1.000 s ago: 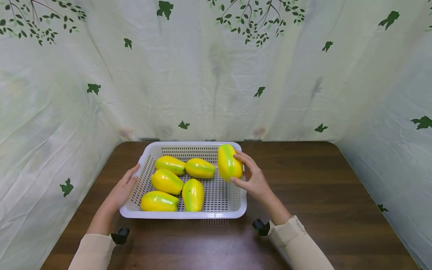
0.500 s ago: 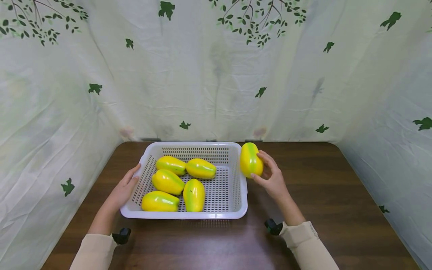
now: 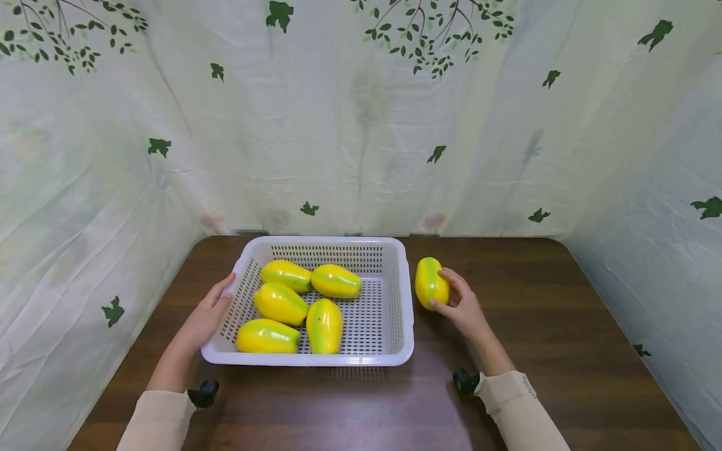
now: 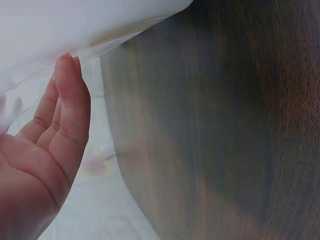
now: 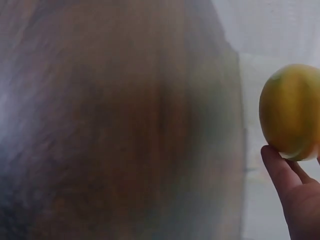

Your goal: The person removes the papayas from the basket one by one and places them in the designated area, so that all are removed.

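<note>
My right hand (image 3: 464, 307) grips a yellow papaya (image 3: 432, 284) with green streaks, thumb and fingers on its right side. It is just right of a white perforated plastic basket (image 3: 307, 359). In the right wrist view the papaya (image 5: 292, 112) shows at the right edge, with fingertips against its lower end. My left hand (image 3: 205, 319) lies along the basket's left side, fingers extended at the rim. The left wrist view shows the fingers (image 4: 72, 95) nearly straight, tips against the basket's underside. Several more papayas (image 3: 279, 304) lie inside the basket, mostly toward its left and middle.
The dark brown wooden table (image 3: 541, 338) extends to both sides and in front of the basket. A pale curtain (image 3: 361, 125) with green leaf prints hangs behind and at the sides. Each wrist wears a small black device (image 3: 203, 394).
My right hand has carried the papaya from over the basket's right side out past the rim, then lowered it toward the table on the right. The left hand stays at the basket.
</note>
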`<state>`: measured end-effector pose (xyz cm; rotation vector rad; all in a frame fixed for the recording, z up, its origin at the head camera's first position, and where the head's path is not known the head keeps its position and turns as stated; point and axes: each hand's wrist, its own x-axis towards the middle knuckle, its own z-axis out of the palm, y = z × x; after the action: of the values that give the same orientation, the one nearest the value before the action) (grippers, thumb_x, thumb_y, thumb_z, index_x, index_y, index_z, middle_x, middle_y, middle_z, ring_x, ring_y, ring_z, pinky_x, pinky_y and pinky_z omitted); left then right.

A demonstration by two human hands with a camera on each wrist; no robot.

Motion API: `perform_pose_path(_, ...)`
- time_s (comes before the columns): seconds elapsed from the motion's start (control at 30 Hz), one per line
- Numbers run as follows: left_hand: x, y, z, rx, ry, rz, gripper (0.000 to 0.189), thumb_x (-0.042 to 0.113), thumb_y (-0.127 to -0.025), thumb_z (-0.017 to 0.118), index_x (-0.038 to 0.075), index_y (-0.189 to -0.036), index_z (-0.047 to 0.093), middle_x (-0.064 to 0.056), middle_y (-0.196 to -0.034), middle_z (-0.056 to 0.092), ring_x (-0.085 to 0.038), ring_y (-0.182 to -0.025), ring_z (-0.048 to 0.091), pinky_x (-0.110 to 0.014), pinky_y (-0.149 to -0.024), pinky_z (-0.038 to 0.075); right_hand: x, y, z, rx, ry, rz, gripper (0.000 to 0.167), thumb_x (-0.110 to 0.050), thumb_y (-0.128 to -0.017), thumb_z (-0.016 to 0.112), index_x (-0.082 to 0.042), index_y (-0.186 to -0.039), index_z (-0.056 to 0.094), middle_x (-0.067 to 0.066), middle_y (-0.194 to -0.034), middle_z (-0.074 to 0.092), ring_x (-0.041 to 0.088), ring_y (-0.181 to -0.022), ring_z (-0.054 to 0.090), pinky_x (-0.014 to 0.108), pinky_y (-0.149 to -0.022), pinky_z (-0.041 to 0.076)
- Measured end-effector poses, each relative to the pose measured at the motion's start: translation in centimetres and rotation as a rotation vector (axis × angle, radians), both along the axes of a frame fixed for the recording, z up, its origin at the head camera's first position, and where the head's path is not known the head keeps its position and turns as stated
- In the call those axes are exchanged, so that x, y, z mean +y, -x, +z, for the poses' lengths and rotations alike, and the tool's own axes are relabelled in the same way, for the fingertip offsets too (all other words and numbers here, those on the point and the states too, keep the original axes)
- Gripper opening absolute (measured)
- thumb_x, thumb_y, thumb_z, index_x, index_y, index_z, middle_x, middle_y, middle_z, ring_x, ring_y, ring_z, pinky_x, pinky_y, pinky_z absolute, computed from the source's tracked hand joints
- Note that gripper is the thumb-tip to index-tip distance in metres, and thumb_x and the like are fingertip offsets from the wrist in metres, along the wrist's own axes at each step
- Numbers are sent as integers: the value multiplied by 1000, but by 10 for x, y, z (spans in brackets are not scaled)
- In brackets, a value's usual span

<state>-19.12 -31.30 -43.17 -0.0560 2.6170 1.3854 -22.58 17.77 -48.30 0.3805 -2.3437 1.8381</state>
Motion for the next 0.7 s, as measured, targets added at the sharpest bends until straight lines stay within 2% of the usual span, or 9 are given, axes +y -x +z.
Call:
perform_pose_path(0.13, 1, 0, 0, -1, 0, -3, 56, 44, -96, 26, 31, -145, 2, -24, -144, 11, -45, -109, 43, -48, -73, 49, 4, 5, -13, -11, 2, 3, 59, 0, -76, 69, 0, -128, 43, 18, -139, 28, 38, -122, 33, 52, -95, 32)
perform_pose_path(0.3, 1, 0, 1, 8, -4, -9, 56, 43, -97, 26, 30, -145, 2, -24, -144, 10, -45, -109, 43, -48, -73, 49, 8, 8, -22, -25, -21, -2, 59, -1, -76, 70, 1, -129, 42, 19, -139, 27, 36, -123, 31, 50, -97, 30)
perform_pose_path(0.7, 0, 0, -1, 13, -20, -16, 56, 43, -96, 26, 29, -145, 2, -24, -144, 11, -46, -108, 44, -48, -73, 50, 9, 8, -18, -119, -26, -12, 61, -6, -79, 68, -1, -132, 38, 20, -141, 27, 36, -121, 35, 49, -98, 29)
